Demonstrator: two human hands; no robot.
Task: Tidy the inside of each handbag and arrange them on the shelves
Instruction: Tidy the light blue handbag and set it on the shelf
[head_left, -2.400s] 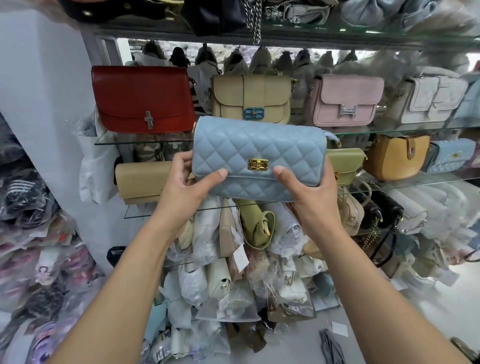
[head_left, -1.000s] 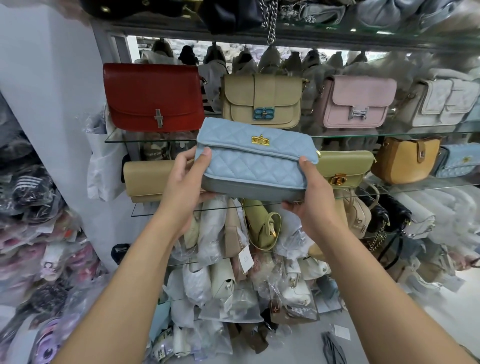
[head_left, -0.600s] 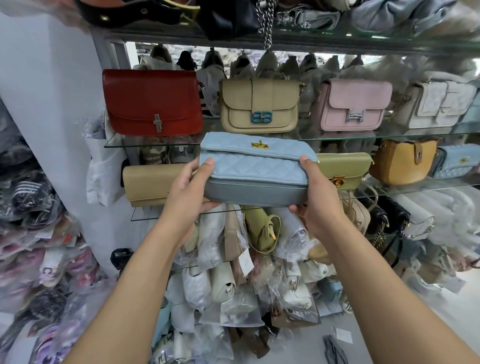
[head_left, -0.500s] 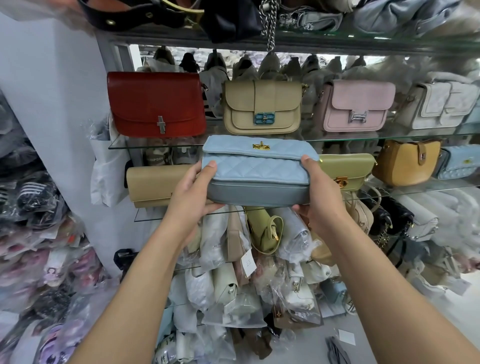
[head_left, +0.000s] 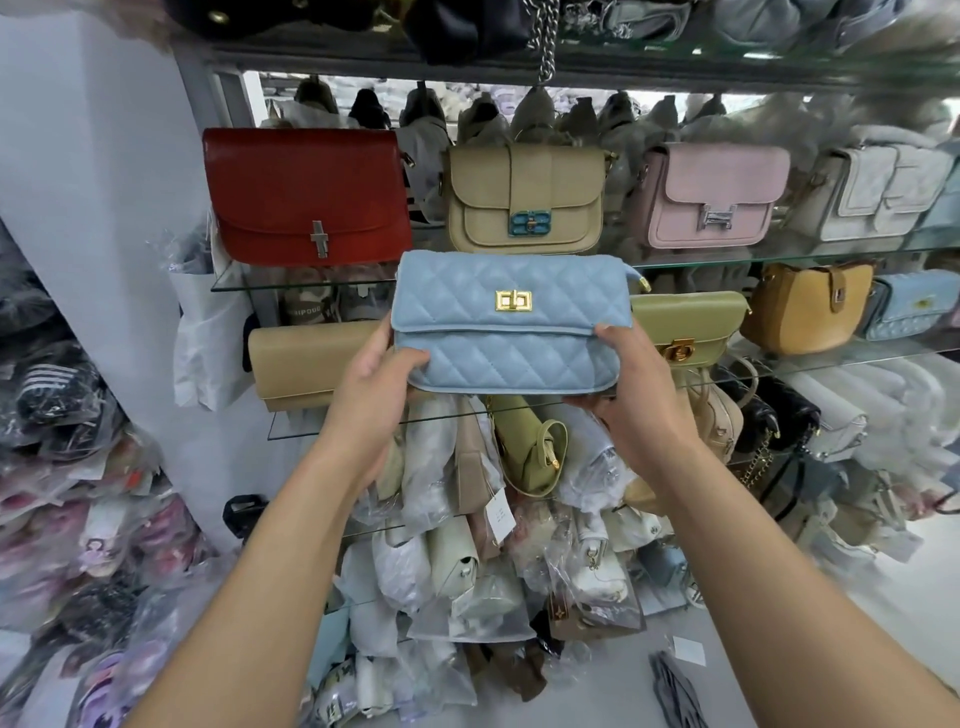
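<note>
Two bare arms come up from six o'clock. The left hand (head_left: 374, 384) grips the blue bag (head_left: 509, 322) at its lower-left corner, thumb laid across the quilted front and fingers hidden behind. The right hand (head_left: 634, 384) clasps the lower-right corner, thumb at the flap's edge and fingers under the base.

The bag is in the air, upright and facing us, with the flap down over its gold clasp (head_left: 513, 300). It looks light and padded, soft enough to dent under a thumb, so I'd hold it by the two ends and the base, never by the flap.

Just behind it runs the glass shelf (head_left: 311, 427). There's a tan bag (head_left: 311, 364) at nine o'clock and a green bag (head_left: 685, 322) at three, and the gap between them looks like its slot.

Farther back, on the shelf above, sit a red bag (head_left: 306, 197) at eleven o'clock, a beige bag (head_left: 524, 197) at twelve and a pink bag (head_left: 711, 197) at one.
</note>
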